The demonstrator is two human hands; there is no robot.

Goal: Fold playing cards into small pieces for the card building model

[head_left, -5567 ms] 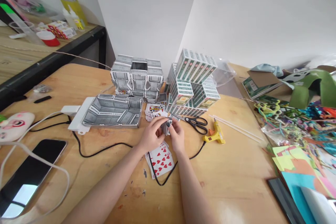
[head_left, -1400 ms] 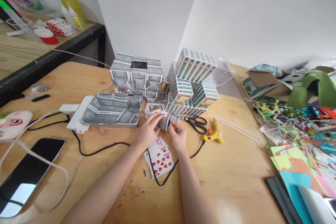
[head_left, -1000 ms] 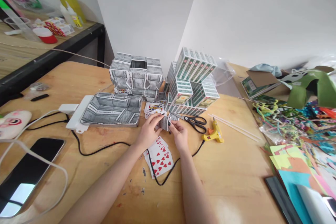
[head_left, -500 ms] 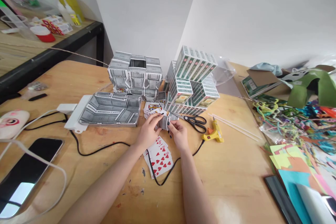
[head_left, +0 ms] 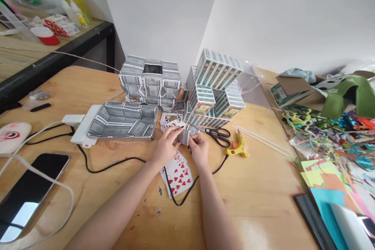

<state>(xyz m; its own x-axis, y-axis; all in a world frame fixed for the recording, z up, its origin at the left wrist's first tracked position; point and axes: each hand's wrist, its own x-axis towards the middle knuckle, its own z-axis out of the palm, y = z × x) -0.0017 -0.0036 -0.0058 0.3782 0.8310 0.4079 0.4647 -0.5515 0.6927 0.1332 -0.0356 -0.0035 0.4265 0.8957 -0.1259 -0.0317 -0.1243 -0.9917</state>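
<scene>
Between my two hands is a playing card [head_left: 184, 137] with a grey patterned back, bent or folded. My left hand [head_left: 166, 145] grips its left side with fingers and thumb. At its right edge my right hand [head_left: 199, 149] pinches it. Beneath my hands lie fanned heart cards [head_left: 179, 177], face up, with a black cord [head_left: 172, 199] across them. Just behind is a small pile of face cards [head_left: 171, 118]. Black-handled scissors [head_left: 217, 134] and a yellow glue gun [head_left: 239, 147] rest to the right of my right hand.
Behind stand a box-shaped card structure [head_left: 150, 84] and stacked card packs [head_left: 215, 70]. An open card tray [head_left: 123, 133] leans on a white power strip [head_left: 86, 131]. A phone [head_left: 32, 191] lies at left; coloured paper [head_left: 331, 195] and craft scraps [head_left: 325, 136] fill the right.
The fingers of my right hand have shifted slightly on the card's right edge. Both hands still hold it in the same spot; the view has tilted a little.
</scene>
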